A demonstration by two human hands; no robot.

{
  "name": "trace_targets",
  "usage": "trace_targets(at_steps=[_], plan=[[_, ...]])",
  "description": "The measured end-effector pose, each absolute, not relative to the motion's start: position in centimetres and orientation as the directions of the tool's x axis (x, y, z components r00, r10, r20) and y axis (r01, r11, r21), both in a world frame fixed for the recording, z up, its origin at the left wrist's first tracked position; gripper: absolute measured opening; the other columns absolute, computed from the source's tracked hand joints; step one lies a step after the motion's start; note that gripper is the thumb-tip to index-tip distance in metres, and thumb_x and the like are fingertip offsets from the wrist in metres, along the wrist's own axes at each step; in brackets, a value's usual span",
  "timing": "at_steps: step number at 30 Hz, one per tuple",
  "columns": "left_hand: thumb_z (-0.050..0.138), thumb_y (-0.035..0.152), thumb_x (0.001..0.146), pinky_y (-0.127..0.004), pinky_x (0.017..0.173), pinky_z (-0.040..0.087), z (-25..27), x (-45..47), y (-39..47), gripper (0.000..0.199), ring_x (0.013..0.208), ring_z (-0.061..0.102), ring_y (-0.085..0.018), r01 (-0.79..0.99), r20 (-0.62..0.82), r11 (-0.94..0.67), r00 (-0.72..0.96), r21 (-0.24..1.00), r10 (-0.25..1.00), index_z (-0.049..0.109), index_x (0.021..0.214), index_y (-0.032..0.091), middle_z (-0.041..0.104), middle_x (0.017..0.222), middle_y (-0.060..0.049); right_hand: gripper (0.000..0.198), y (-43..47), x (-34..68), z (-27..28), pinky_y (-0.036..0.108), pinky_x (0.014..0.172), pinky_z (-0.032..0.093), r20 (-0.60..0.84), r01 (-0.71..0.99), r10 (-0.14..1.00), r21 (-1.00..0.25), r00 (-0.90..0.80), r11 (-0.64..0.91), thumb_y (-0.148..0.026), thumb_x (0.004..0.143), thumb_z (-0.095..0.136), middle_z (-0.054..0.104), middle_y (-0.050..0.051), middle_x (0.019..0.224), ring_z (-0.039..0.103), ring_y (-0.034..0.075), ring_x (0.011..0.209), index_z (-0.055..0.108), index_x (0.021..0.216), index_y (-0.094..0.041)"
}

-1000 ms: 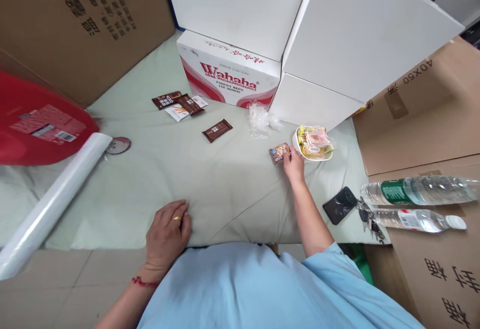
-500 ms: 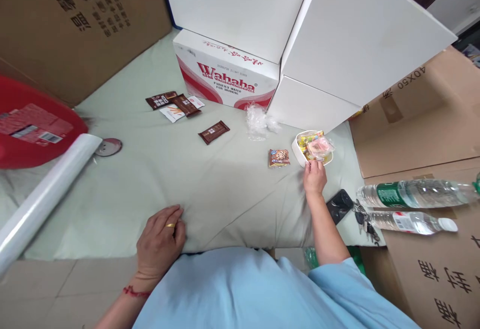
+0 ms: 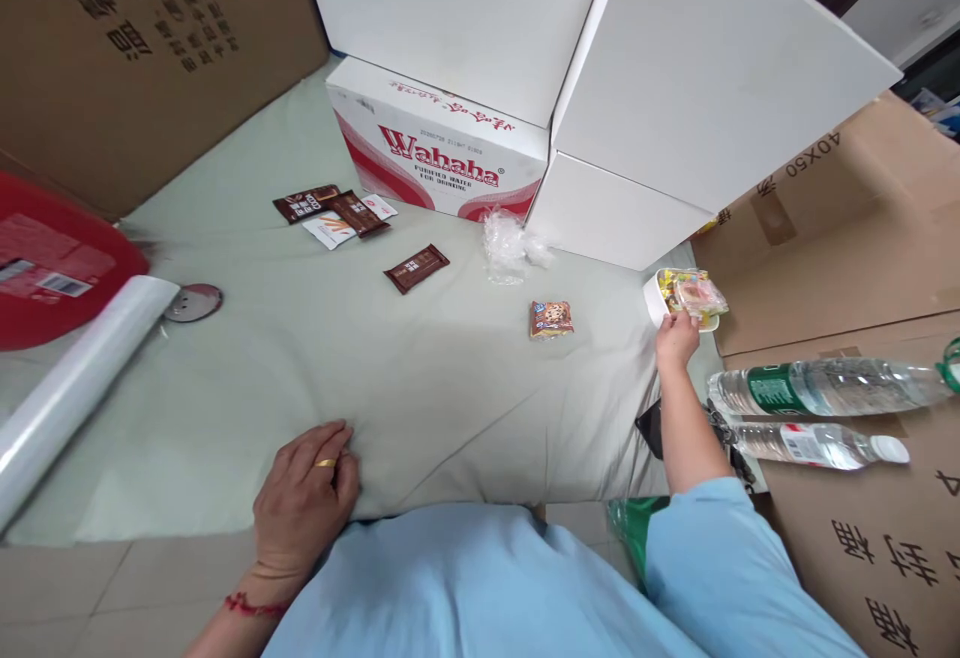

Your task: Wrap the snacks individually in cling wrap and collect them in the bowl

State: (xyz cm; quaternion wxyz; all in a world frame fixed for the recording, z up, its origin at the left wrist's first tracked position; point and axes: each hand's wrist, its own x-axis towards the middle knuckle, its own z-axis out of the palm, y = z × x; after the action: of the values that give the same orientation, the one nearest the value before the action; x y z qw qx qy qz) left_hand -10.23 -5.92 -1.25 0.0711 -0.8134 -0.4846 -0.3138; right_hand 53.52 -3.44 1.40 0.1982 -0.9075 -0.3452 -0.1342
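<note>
My right hand (image 3: 678, 340) pinches the near rim of a small white container (image 3: 654, 303) at the right of the table. In the container lie yellow wrapped snacks and a clear packet with something pink (image 3: 699, 294). My left hand (image 3: 307, 488), with a ring on one finger, rests palm down on the cloth at the near edge and holds nothing. A small cookie packet (image 3: 551, 319) lies left of the container. Further left is a brown snack packet (image 3: 417, 268), and beyond it a cluster of brown and white packets (image 3: 360, 212).
Crumpled clear plastic (image 3: 507, 243) lies before a Wahaha carton (image 3: 442, 153) and white boxes (image 3: 630, 68). Two bottles (image 3: 832, 386) and a dark phone (image 3: 649, 428) are at right. A plastic roll (image 3: 90, 388), a round lid (image 3: 195, 303) and a red container (image 3: 60, 268) occupy the left.
My right hand has moved the white container to the right, away from the cookie packet, towards the cardboard. My left hand stays on the cloth. The view has shifted slightly.
</note>
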Motion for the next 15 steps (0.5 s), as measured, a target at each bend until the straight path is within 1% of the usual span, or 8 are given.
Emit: trace_targets(at_steps=[4,8,13,15], plan=[[0.064,0.008,0.09,-0.042,0.09,0.059,-1.2,-10.2,-6.0,0.025,0.098,0.072,-0.029,0.833,0.58,-0.521,0.334,0.188,0.743,0.069,0.113,0.016,0.078,0.109,-0.013,0.028,0.5,57.1,2.2,0.042,0.099,0.045,0.36,0.677,0.579,-0.284,0.731,-0.679,-0.022,0.09,0.05,0.062,0.015,0.103,0.055,0.027,0.098,0.072,0.105,-0.012],[0.063,0.009,0.09,-0.043,0.092,0.059,-1.3,-10.3,-6.0,0.027,0.099,0.072,-0.029,0.834,0.578,-0.52,0.336,0.183,0.743,0.069,0.115,0.017,0.077,0.111,-0.013,0.036,3.3,59.6,2.6,0.041,0.099,0.046,0.327,0.683,0.601,-0.297,0.729,-0.668,-0.021,0.089,0.048,0.062,0.016,0.105,0.056,0.027,0.098,0.073,0.111,-0.007],[0.06,0.01,0.091,-0.044,0.094,0.058,-1.6,-10.5,-6.0,0.028,0.101,0.072,-0.03,0.826,0.565,-0.532,0.354,0.184,0.745,0.068,0.117,0.017,0.077,0.112,-0.013,0.046,5.5,60.9,2.4,0.044,0.104,0.046,0.278,0.689,0.63,-0.284,0.725,-0.667,-0.022,0.087,0.052,0.064,0.02,0.119,0.059,0.03,0.109,0.07,0.126,-0.006],[0.06,0.01,0.091,-0.044,0.094,0.058,-1.6,-10.5,-6.1,0.029,0.101,0.072,-0.03,0.832,0.558,-0.524,0.351,0.183,0.752,0.068,0.117,0.017,0.077,0.113,-0.014,0.047,6.3,61.1,2.4,0.044,0.106,0.045,0.258,0.695,0.646,-0.268,0.719,-0.667,-0.021,0.087,0.052,0.065,0.02,0.121,0.059,0.031,0.113,0.069,0.129,-0.005]])
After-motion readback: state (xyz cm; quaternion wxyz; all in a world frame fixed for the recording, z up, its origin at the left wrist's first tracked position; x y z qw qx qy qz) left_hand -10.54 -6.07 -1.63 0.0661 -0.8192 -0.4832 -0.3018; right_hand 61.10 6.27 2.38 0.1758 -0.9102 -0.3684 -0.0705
